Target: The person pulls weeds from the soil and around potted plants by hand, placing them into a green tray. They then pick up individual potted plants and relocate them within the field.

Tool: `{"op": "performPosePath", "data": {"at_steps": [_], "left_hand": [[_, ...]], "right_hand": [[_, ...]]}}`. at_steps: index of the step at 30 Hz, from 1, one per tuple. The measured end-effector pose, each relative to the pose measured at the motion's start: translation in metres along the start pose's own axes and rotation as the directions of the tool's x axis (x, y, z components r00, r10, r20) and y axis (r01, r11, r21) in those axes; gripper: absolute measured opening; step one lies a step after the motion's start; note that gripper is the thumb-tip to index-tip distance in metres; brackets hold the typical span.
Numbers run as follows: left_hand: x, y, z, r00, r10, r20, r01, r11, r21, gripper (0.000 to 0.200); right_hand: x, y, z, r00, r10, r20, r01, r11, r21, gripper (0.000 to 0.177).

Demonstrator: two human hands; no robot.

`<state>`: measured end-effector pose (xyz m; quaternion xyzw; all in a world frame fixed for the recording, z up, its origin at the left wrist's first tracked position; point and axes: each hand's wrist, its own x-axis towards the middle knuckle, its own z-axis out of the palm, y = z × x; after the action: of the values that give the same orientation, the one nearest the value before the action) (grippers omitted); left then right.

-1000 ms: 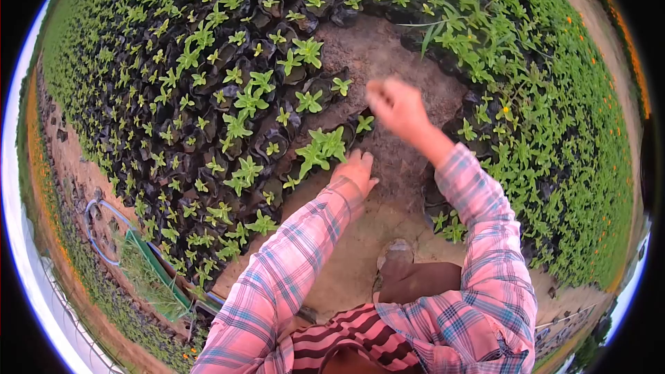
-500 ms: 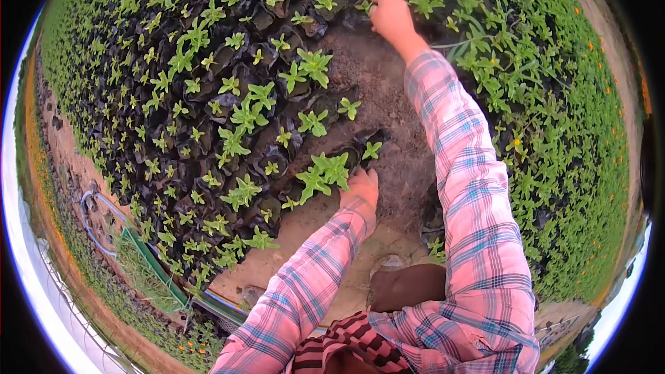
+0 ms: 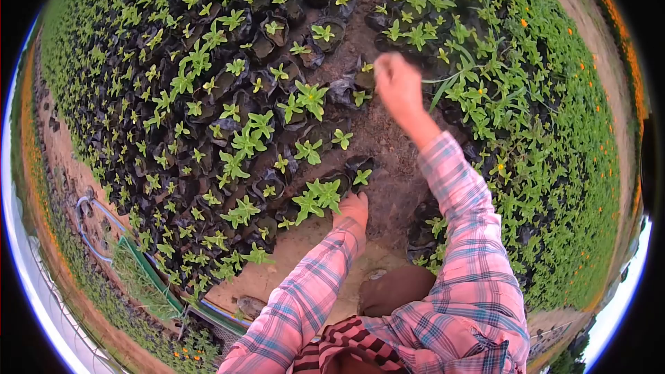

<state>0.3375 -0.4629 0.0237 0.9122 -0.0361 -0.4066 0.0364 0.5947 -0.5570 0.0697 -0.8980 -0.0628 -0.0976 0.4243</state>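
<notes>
My right hand (image 3: pixel 400 86) is stretched forward over the bare soil strip, its fingers closed on the rim of a black seedling bag (image 3: pixel 348 90) with a small green plant, held just left of the hand. Lying flat on the soil close to me, my left hand (image 3: pixel 353 209) has its fingertips against a black bag holding a leafy seedling (image 3: pixel 317 195). Another small bagged seedling (image 3: pixel 360 170) stands just beyond it. Both arms wear pink plaid sleeves.
Dense rows of black bags with seedlings (image 3: pixel 194 97) fill the left. Taller green plants with orange flowers (image 3: pixel 526 111) cover the right. A strip of bare soil (image 3: pixel 388 145) runs between them. A green tray (image 3: pixel 149 270) and a hose loop (image 3: pixel 90 225) lie at lower left.
My right hand reached far forward to the back seedlings, then pulled back toward me with a black bag beside it. My left hand stayed on the soil by the near seedling.
</notes>
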Motion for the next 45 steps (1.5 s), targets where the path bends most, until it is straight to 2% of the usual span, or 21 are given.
{"op": "performPosePath", "data": {"at_steps": [1,3,4,5,7,8,9,11,12,19,21,23,24,26,27,29,30,33,38,41,45], "left_hand": [[0.000,0.000,-0.003,1.000,-0.004,0.026,0.004,1.000,-0.021,0.067],[0.001,0.001,-0.008,0.999,-0.012,0.035,0.013,0.999,-0.040,0.066],[-0.001,0.002,-0.006,1.000,-0.019,-0.024,0.019,0.999,-0.027,0.041],[-0.002,0.002,-0.004,0.996,-0.027,-0.083,0.026,1.000,-0.016,0.021],[-0.002,0.004,-0.004,0.995,-0.031,-0.093,0.030,0.999,-0.012,0.021],[-0.001,0.004,-0.004,0.995,-0.031,-0.095,0.030,1.000,-0.005,0.021],[0.001,0.004,0.001,0.994,-0.039,-0.099,0.038,0.999,-0.004,0.021],[0.008,0.004,0.010,0.997,-0.055,-0.051,0.054,0.998,-0.013,0.043],[0.002,0.003,0.008,0.986,0.000,-0.164,0.012,0.998,0.068,0.022],[0.000,0.003,0.008,0.993,-0.009,-0.116,0.007,1.000,-0.017,0.020],[0.002,0.002,0.016,0.981,0.015,-0.195,-0.018,1.000,-0.012,0.018],[0.005,0.002,0.018,0.986,0.012,-0.166,-0.016,1.000,-0.023,0.019],[0.005,0.002,0.018,0.990,0.011,-0.137,-0.015,0.999,-0.030,0.021],[0.002,0.004,0.015,0.989,0.008,-0.150,-0.011,1.000,-0.018,0.024],[0.002,0.004,0.014,0.987,0.008,-0.159,-0.009,1.000,-0.005,0.026],[0.008,0.004,0.022,0.989,0.012,-0.148,-0.014,1.000,-0.012,0.028],[0.009,0.002,0.024,0.991,0.019,-0.133,-0.023,0.999,-0.024,0.030],[0.008,0.002,0.024,0.990,0.012,-0.139,-0.014,1.000,-0.007,0.030],[0.006,0.003,0.021,0.990,0.017,-0.141,-0.021,0.999,-0.028,0.030],[0.001,0.002,0.022,0.977,0.027,-0.211,-0.022,0.999,0.025,0.027],[0.000,0.002,0.012,0.975,0.023,-0.222,-0.017,0.999,0.028,0.021]], "right_hand": [[0.023,-0.003,-0.009,0.997,0.031,-0.065,-0.030,0.999,0.015,0.015],[0.068,0.003,-0.016,0.977,-0.098,-0.190,0.051,0.970,-0.239,0.015],[0.090,0.005,-0.014,0.994,0.045,-0.103,-0.085,0.900,-0.427,0.019],[0.107,0.007,-0.011,0.994,0.036,-0.105,-0.078,0.902,-0.424,0.019],[0.129,0.008,-0.002,0.934,0.352,0.066,-0.237,0.747,-0.622,0.021],[0.133,0.009,0.003,0.924,0.372,0.088,-0.236,0.736,-0.634,0.020],[0.136,0.014,0.009,0.926,0.366,0.091,-0.232,0.742,-0.629,0.020],[0.139,0.025,0.019,0.941,0.333,0.060,-0.227,0.753,-0.617,0.018],[0.137,0.028,0.019,0.959,0.282,0.034,-0.208,0.776,-0.595,0.018],[0.139,0.013,0.001,0.981,0.171,-0.088,-0.192,0.840,-0.508,0.019],[0.153,-0.003,-0.001,0.987,0.130,-0.094,-0.160,0.859,-0.487,0.021],[0.170,-0.025,0.000,0.992,-0.047,-0.114,-0.015,0.870,-0.492,0.019],[0.180,-0.028,0.005,0.992,-0.049,-0.114,-0.013,0.871,-0.491,0.019],[0.211,-0.029,0.018,0.965,-0.252,-0.070,0.174,0.818,-0.548,0.019],[0.227,-0.027,0.027,0.965,-0.253,-0.076,0.173,0.821,-0.544,0.019],[0.249,-0.021,0.046,0.954,-0.263,0.146,0.299,0.768,-0.566,0.026],[0.248,-0.015,0.057,0.955,-0.262,0.141,0.295,0.772,-0.563,0.026],[0.226,-0.010,0.074,0.979,-0.159,-0.128,0.115,0.947,-0.300,0.021],[0.150,0.013,0.073,0.985,-0.087,-0.151,0.058,0.980,-0.192,0.017],[0.145,0.036,0.043,0.974,-0.027,-0.226,-0.047,0.947,-0.318,0.017],[0.148,0.043,0.012,0.978,0.138,-0.159,-0.199,0.851,-0.486,0.025]]}}
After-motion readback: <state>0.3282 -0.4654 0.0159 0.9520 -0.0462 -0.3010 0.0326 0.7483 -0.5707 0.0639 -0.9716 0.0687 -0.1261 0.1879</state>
